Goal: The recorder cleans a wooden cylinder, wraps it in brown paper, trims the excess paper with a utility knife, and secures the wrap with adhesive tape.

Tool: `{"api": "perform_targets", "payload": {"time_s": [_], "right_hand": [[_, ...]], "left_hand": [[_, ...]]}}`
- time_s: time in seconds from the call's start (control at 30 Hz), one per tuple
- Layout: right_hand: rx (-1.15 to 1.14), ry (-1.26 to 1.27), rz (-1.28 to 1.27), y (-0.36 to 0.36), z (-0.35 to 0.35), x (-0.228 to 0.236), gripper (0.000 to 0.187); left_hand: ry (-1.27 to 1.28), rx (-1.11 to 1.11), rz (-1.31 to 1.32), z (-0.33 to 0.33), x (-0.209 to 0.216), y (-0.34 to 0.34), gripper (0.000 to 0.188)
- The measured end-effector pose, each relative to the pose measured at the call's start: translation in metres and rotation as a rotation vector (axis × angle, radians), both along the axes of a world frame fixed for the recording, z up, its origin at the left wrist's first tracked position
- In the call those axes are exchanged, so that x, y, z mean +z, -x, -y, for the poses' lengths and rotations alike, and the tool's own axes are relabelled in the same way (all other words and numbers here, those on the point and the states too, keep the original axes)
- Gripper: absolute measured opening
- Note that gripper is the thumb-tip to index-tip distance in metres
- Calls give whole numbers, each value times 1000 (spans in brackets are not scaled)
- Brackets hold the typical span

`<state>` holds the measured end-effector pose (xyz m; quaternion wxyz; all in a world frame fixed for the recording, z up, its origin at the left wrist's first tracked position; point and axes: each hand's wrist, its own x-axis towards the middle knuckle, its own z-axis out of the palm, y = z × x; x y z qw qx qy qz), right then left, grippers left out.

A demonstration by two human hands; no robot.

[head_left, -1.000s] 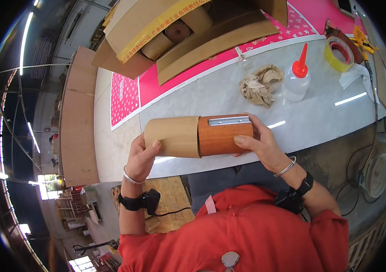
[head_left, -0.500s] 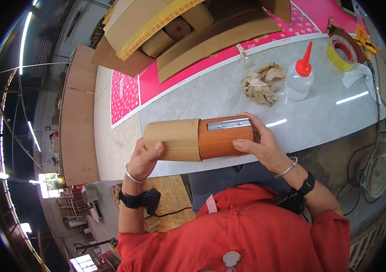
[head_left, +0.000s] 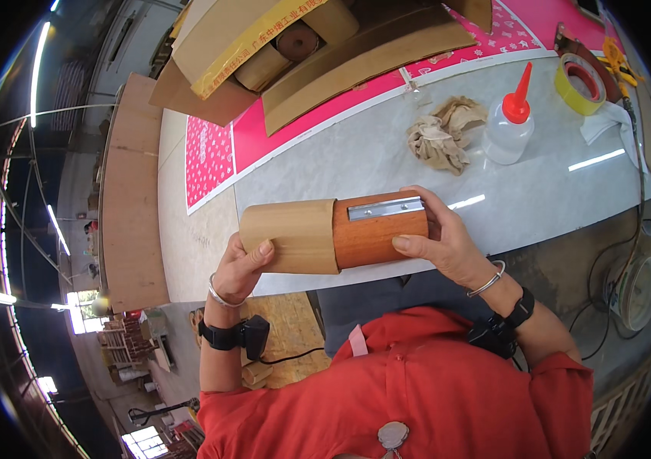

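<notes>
While sleeve [head_left: 299, 228] and cylinder [head_left: 371, 241] stay nested, the metal strip [head_left: 384, 209] shows more.

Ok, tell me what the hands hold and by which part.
The left hand holds the tan cardboard tube near its left end; the right hand, the reddish-brown wood-grain cylinder by its right end.

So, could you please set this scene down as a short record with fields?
Left grip: holding tan cardboard sleeve
Right grip: holding wood-brown cylinder
Fit: cylinder appears partly inside sleeve
Metal strip: on cylinder's upper side
Table: crumpled tan wad beside upright red-tipped bottle
Box: open, cardboard, rolls inside
</notes>
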<state>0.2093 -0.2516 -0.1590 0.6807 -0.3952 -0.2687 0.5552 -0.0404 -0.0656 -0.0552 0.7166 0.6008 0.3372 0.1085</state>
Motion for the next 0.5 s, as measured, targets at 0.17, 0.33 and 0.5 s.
{"api": "perform_targets", "payload": {"time_s": [0.17, 0.33, 0.5], "right_hand": [[-13, 13, 11, 0, 0, -2, 76], [-8, -15, 19, 1, -1, -2, 76], [1, 6, 50, 2, -1, -1, 76]], "left_hand": [[-21, 34, -42, 5, 4, -6, 29], [37, -43, -14, -3, -1, 8, 38], [41, -39, -35, 3, -2, -1, 42]]}}
